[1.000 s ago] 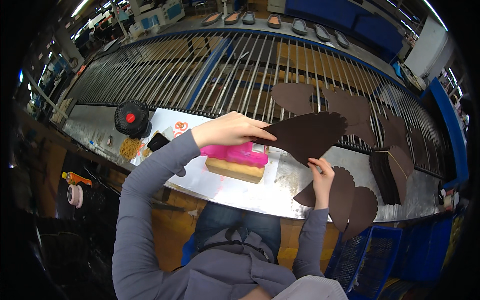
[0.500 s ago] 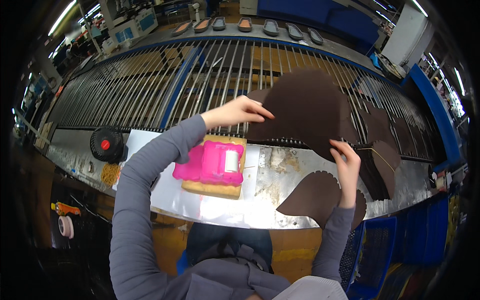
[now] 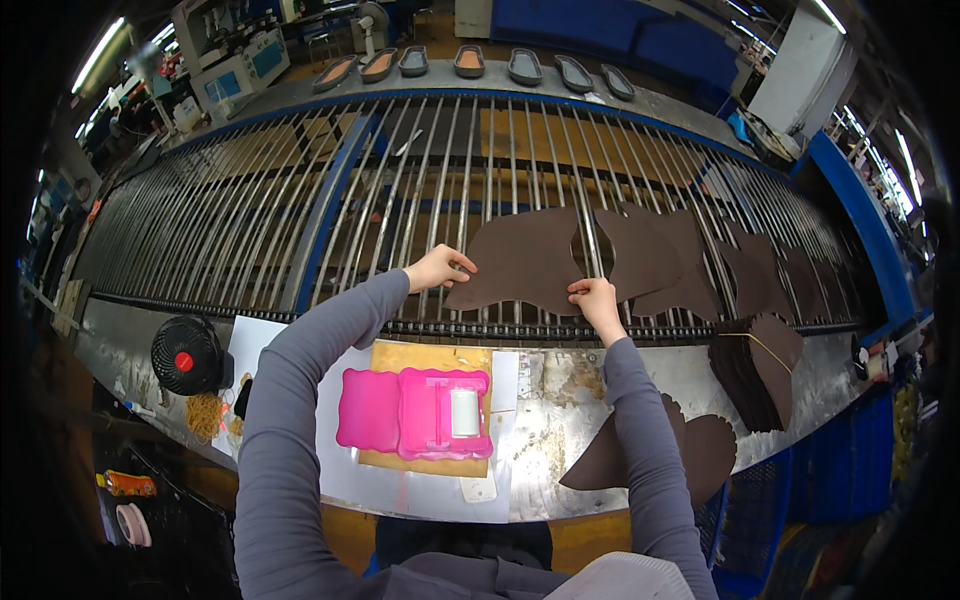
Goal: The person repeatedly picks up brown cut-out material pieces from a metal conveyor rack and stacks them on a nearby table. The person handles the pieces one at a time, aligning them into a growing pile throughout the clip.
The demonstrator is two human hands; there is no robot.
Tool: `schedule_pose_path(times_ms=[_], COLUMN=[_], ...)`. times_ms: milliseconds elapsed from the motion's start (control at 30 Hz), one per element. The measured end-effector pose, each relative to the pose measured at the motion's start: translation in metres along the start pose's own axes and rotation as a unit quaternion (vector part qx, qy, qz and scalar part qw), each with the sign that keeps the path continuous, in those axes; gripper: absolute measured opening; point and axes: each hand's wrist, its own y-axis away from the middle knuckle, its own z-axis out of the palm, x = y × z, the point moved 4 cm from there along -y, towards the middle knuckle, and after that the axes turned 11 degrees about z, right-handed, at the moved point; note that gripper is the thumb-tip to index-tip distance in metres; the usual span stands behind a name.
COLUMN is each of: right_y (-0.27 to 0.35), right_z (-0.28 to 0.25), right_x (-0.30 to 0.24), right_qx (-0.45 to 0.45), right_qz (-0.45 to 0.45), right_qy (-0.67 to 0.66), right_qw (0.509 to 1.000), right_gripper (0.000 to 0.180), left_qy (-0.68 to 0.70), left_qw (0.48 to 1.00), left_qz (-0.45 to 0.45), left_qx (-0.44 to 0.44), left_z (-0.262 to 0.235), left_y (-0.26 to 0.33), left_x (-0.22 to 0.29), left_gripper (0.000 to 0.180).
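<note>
A flat dark brown cut piece (image 3: 522, 262) lies on the metal rods of a conveyor (image 3: 300, 220). My left hand (image 3: 438, 268) pinches its left edge. My right hand (image 3: 593, 297) holds its lower right edge. Just to the right, more brown pieces (image 3: 655, 255) lie on the rods in an overlapping row. Both grey sleeves reach forward over the bench.
A pink tray with a white roller (image 3: 420, 412) sits on a board on the metal bench (image 3: 560, 400). A tied stack of brown pieces (image 3: 758, 365) and loose ones (image 3: 700, 455) lie at right. A small black fan (image 3: 186, 356) stands at left. Shoe moulds (image 3: 470, 62) line the far side.
Both hands carried the brown piece from above the bench forward and laid it flat on the conveyor rods, left of the earlier pieces.
</note>
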Motion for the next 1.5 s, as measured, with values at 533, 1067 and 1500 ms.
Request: schedule_pose_path(times_ms=[533, 1067, 1500], right_y=[0.320, 0.375, 0.281], right_z=[-0.138, -0.195, -0.122], right_x=[0.163, -0.006, -0.180], right_qx=[0.189, 0.155, -0.037], right_qz=[0.250, 0.015, -0.397], right_qy=[0.116, -0.138, -0.093], right_qw=[0.942, 0.978, 0.912], right_gripper=[0.061, 0.026, 0.048], left_qy=[-0.062, -0.114, -0.291], left_qw=[0.993, 0.941, 0.879], left_qz=[0.076, 0.313, 0.287], left_qx=[0.068, -0.061, 0.244], left_z=[-0.036, 0.123, 0.018], left_y=[0.249, 0.296, 0.348], left_x=[0.115, 0.245, 0.250], left_gripper=[0.027, 0.028, 0.030])
